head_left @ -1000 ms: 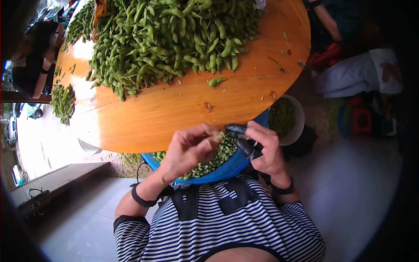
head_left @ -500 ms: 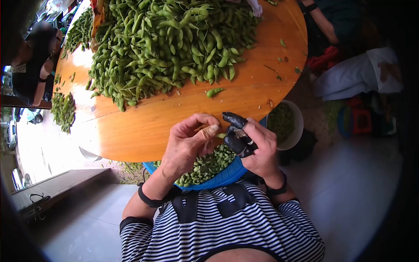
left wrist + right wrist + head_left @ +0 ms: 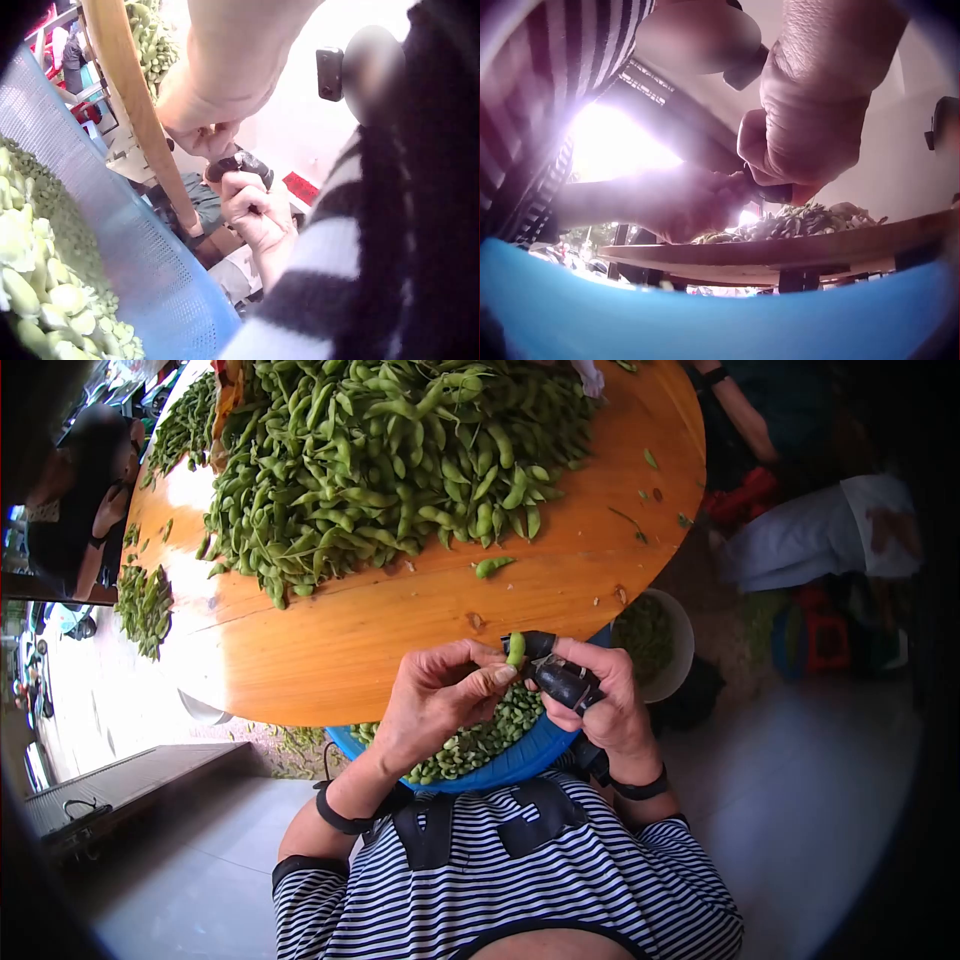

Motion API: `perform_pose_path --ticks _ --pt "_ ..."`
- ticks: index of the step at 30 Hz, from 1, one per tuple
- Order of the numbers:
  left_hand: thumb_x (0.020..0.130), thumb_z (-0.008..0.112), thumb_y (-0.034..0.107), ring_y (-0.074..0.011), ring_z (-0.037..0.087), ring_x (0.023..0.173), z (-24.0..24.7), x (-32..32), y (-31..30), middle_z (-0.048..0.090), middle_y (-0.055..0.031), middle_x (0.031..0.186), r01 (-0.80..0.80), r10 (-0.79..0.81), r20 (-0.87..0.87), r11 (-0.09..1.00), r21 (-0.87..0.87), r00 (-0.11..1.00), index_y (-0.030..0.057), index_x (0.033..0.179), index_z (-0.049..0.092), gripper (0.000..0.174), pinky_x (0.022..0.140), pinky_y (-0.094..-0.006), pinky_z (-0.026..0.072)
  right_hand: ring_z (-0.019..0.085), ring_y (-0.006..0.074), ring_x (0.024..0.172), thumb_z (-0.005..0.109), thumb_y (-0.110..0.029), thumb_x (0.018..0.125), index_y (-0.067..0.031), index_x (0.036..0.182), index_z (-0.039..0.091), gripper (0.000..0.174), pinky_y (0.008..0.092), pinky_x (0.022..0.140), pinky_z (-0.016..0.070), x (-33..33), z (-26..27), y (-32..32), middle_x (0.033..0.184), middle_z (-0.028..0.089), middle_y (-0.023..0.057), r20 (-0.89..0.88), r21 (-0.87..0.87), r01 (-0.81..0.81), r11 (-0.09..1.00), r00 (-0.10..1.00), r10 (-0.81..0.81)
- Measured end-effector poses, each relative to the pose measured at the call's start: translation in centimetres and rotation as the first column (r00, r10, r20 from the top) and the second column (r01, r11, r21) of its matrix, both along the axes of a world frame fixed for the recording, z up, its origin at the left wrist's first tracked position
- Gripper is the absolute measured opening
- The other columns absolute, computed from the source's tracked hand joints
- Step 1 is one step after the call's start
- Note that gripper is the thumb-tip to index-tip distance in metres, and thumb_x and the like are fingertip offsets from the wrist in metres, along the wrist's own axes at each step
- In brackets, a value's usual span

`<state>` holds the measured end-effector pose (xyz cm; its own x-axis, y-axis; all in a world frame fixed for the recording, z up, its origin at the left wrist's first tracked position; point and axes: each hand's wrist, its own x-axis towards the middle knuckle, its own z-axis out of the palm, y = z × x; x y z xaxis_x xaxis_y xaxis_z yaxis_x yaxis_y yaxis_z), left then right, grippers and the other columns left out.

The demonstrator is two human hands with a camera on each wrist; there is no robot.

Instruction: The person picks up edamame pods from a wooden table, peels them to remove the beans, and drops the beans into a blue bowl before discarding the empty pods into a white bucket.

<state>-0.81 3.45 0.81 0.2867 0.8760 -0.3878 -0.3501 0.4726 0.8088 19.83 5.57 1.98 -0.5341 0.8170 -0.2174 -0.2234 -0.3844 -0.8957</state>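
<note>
Both hands meet over a blue basket [image 3: 520,752] of shelled green beans [image 3: 470,738] at the near edge of a round wooden table [image 3: 400,610]. My left hand [image 3: 440,695] pinches a green bean pod [image 3: 516,649] between thumb and fingers. My right hand [image 3: 590,695], with black covers on thumb and forefinger, pinches the same pod from the right. In the left wrist view the two hands [image 3: 236,169] touch beside the table's edge, above the blue basket [image 3: 127,247]. The right wrist view shows the right hand [image 3: 810,142] curled, with the pod hidden.
A large heap of green pods [image 3: 390,450] covers the far half of the table, and one loose pod [image 3: 492,567] lies near it. A white bucket [image 3: 660,635] stands right of the basket. A seated person [image 3: 70,500] is at the far left.
The head view has shifted slightly. A green pod now stands up between the fingertips of both hands, which sit a little lower than half a second ago.
</note>
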Motion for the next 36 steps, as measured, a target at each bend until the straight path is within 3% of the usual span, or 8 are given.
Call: perform_pose_path --ticks 10,20,22,25,28,30,33,36 --pt "0.078 0.069 -0.003 -0.0218 0.059 0.061 -0.4 0.6 -0.2 0.059 -0.0109 0.070 0.175 0.211 -0.522 0.785 0.595 0.826 -0.0012 0.086 0.065 0.009 0.055 -0.0299 0.0445 0.044 0.0035 0.055 0.042 0.006 0.082 0.0096 0.111 0.059 0.034 0.0189 0.048 0.0372 0.0 -0.3 0.1 0.072 0.049 0.0001 0.014 0.172 0.018 0.985 1.000 -0.021" --pt "0.080 0.067 -0.003 -0.0202 0.057 0.059 -0.5 0.3 -0.2 0.060 -0.0072 0.070 0.219 0.208 -0.552 0.763 0.608 0.808 -0.0002 0.084 0.064 0.007 0.054 -0.0292 0.0433 0.047 0.0041 0.054 0.050 0.008 0.079 0.0083 0.106 0.062 0.030 0.0198 0.046 0.0357 0.3 0.2 0.7 0.076 0.054 0.0016 0.195 0.321 -0.064 0.945 0.981 0.000" --pt "0.086 0.068 0.005 -0.0127 0.051 0.056 -1.0 -0.1 -0.6 0.060 -0.0023 0.072 0.115 -0.085 -0.148 0.972 0.207 0.985 0.0009 0.084 0.064 0.006 0.050 -0.0260 0.0387 0.047 0.0042 0.053 0.050 0.007 0.080 0.0082 0.106 0.062 0.029 0.0197 0.045 0.0354 0.6 -0.5 0.8 0.074 0.054 0.0017 0.156 0.356 -0.085 0.931 0.987 0.031" --pt "0.091 0.066 0.014 -0.0077 0.046 0.056 -1.2 0.4 -1.0 0.058 0.0002 0.074 0.091 -0.070 0.350 0.995 -0.043 0.934 0.0024 0.085 0.064 0.014 0.049 -0.0221 0.0335 0.045 0.0037 0.051 0.047 0.006 0.082 0.0078 0.105 0.062 0.028 0.0195 0.045 0.0351 0.7 -1.0 0.4 0.066 0.052 0.0012 -0.163 -0.068 -0.088 0.994 0.984 0.076" --pt "0.090 0.066 0.015 -0.0079 0.046 0.056 -0.9 0.7 -0.9 0.056 -0.0003 0.072 0.060 -0.016 0.377 0.993 -0.104 0.926 0.0028 0.082 0.063 0.015 0.049 -0.0205 0.0323 0.043 0.0025 0.050 0.044 0.004 0.083 0.0074 0.101 0.062 0.025 0.0187 0.044 0.0345 0.0 -0.5 0.2 0.062 0.049 -0.0003 -0.242 -0.130 -0.045 0.991 0.970 0.012" --pt "0.090 0.067 0.014 -0.0070 0.046 0.057 -0.3 0.8 -0.8 0.056 0.0004 0.072 0.059 0.001 0.371 0.987 -0.152 0.929 0.0029 0.081 0.062 0.015 0.050 -0.0201 0.0331 0.046 0.0086 0.053 0.048 0.005 0.078 0.0072 0.098 0.060 0.024 0.0218 0.049 0.0377 -0.2 0.5 -0.1 0.067 0.050 0.0035 0.150 0.204 0.002 0.979 0.988 -0.033" --pt "0.088 0.069 0.011 -0.0048 0.046 0.059 0.3 1.1 -1.0 0.055 0.0028 0.071 0.027 -0.027 0.153 1.000 0.003 0.988 0.0027 0.080 0.061 0.014 0.051 -0.0205 0.0358 0.050 0.0172 0.061 0.052 0.006 0.071 0.0071 0.096 0.057 0.025 0.0253 0.055 0.0412 -0.6 0.4 -0.1 0.074 0.050 0.0084 0.385 0.601 -0.087 0.794 0.902 -0.193" --pt "0.086 0.071 0.010 -0.0078 0.047 0.058 -1.4 1.3 -1.7 0.053 -0.0003 0.066 -0.008 0.093 -0.257 0.950 0.313 0.962 -0.0007 0.080 0.060 0.016 0.053 -0.0242 0.0389 0.051 0.0212 0.066 0.054 0.006 0.068 0.0067 0.096 0.057 0.029 0.0270 0.059 0.0424 -0.9 0.5 -1.2 0.078 0.048 0.0106 0.405 0.549 -0.065 0.833 0.893 -0.197"
